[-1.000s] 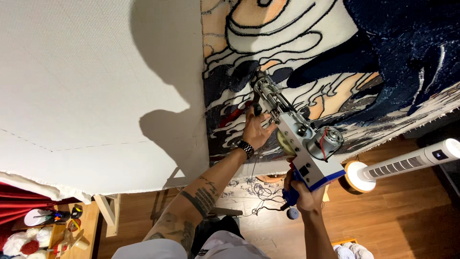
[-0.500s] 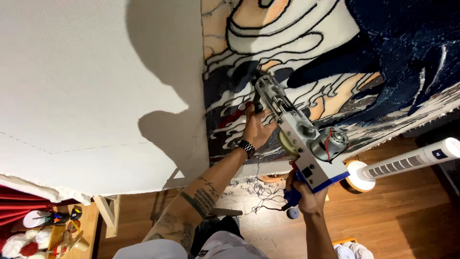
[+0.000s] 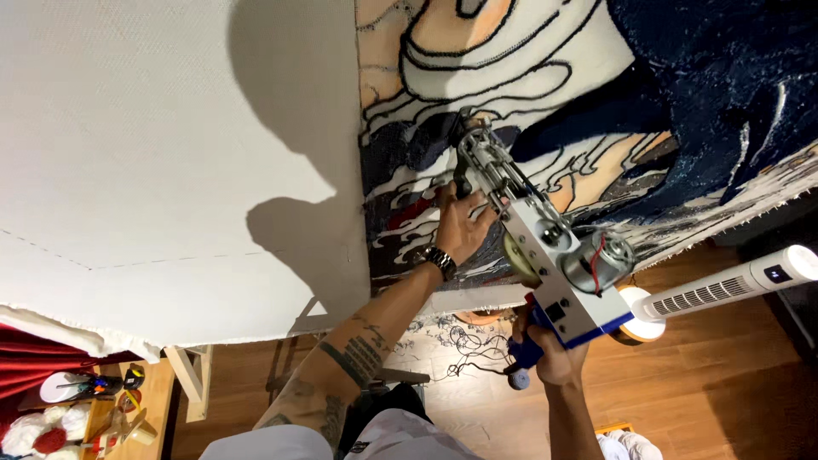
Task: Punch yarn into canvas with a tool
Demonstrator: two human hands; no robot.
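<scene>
The tufting gun (image 3: 545,247) has edged up the rug (image 3: 682,111); left hand (image 3: 460,226) grips its front, right hand (image 3: 550,358) its rear handle.

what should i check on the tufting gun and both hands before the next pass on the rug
1. Right hand on the blue grip of the tufting gun: ok, fingers closed round it.
2. Left hand steadying the front of the gun: ok.
3. Gun tip against the stretched cloth at the dark tufted patch: ok, appears pressed in.
4. Left fingers clear of the needle: cannot tell, the gun hides them.
5. Yarn feed: cannot tell, no strand visible.
6. Tower fan clear of the gun: ok, apart.
</scene>
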